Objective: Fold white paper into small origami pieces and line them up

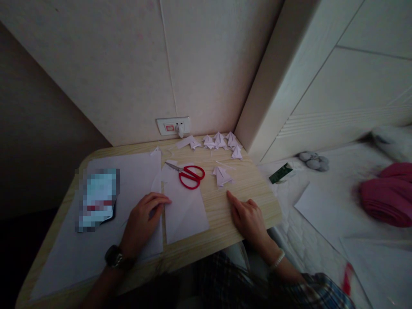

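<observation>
My left hand (146, 217) rests on a large white sheet (133, 167), its fingers loosely stretched to the left edge of a smaller white sheet (186, 214). It grips nothing visible. My right hand (247, 216) lies over the table's front right, index finger pointing out and the others loosely bent. Just beyond that fingertip sits a folded paper figure (222, 176), frog-like in shape, with a small gap between them. Red-handled scissors (189, 175) lie with blades partly over the smaller sheet's top, pointing left.
Several similar folded paper figures (219, 140) stand along the table's back right, with paper scraps nearby. A blurred-out phone (98, 199) lies at left. Behind the table is a wall socket (173, 126). A bed (289, 206) at right holds papers and a pink cloth (388, 195).
</observation>
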Demonstrator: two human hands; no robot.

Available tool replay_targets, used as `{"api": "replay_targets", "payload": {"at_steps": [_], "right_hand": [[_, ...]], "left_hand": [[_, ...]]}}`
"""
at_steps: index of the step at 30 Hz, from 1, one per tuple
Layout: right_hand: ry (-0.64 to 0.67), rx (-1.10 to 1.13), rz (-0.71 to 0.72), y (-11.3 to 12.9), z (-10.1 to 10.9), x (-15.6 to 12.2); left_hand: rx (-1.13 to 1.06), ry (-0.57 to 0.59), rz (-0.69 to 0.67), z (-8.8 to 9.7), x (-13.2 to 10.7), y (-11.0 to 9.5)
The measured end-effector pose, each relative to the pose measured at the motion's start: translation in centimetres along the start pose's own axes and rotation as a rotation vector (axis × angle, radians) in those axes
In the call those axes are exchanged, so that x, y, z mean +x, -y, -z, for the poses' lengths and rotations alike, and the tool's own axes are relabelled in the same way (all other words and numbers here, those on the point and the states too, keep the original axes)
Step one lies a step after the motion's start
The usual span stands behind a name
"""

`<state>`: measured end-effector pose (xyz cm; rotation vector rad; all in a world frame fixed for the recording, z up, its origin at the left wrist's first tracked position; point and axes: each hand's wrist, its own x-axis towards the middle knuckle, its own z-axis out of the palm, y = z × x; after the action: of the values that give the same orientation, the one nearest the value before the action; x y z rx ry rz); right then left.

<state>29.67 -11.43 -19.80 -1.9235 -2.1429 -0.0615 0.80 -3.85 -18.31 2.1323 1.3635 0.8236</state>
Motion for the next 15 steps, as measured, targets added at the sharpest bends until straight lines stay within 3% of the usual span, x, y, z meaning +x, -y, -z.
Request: {"api": "replay_targets", "payload": {"at_steps": [7,15], "right_hand": [[-0.013,-0.012,-0.018,0.0,0.0,0.1],[0.133,-0.086,-0.042,0.1,0.9,2.9]], "left_hand": [[-0.007,0.014,0.004,-0.1,0.0,0.1],[-0.013,0.020,0.009,0.0,-0.1,0.2]]}}
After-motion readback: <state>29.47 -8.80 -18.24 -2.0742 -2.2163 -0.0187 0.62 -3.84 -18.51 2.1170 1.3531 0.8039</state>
